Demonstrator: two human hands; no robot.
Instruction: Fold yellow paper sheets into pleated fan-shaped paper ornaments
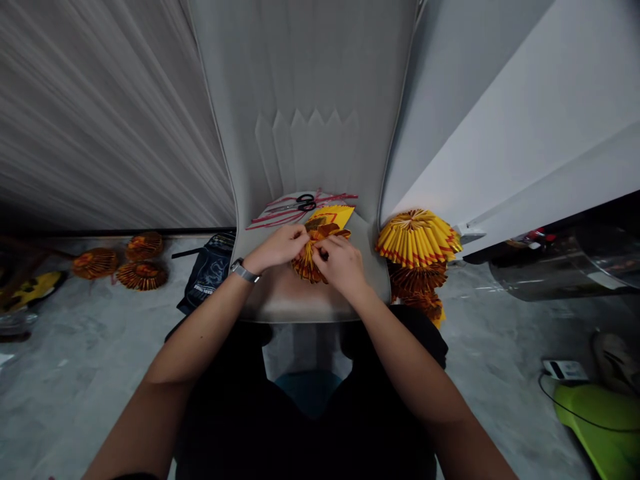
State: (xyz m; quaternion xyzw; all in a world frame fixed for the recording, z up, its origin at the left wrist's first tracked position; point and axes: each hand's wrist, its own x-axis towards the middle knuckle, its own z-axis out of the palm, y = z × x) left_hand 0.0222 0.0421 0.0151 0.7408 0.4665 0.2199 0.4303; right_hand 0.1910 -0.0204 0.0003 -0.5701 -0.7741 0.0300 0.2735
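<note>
A pleated gold-and-yellow paper rosette (309, 267) is between my two hands, just over the seat of a grey chair (280, 300). My left hand (286, 244) pinches its left side, fingers closed. On the opposite side, my right hand (343, 263) has its fingertips pressed into the folds near the middle. Behind the rosette lies a flat yellow paper sheet (343, 215) with red marks. Black-handled scissors (305, 202) rest further back on the seat, among pink-red strips (273, 217). The rosette's centre is partly hidden by my fingers.
A stack of pleated yellow paper pieces (417, 233) stands right of the chair. On the floor at left are several gold rosettes (143, 275) and a dark printed bag (207, 273). A lime-green object (597, 413) with a cable and a white device (565, 370) are at lower right.
</note>
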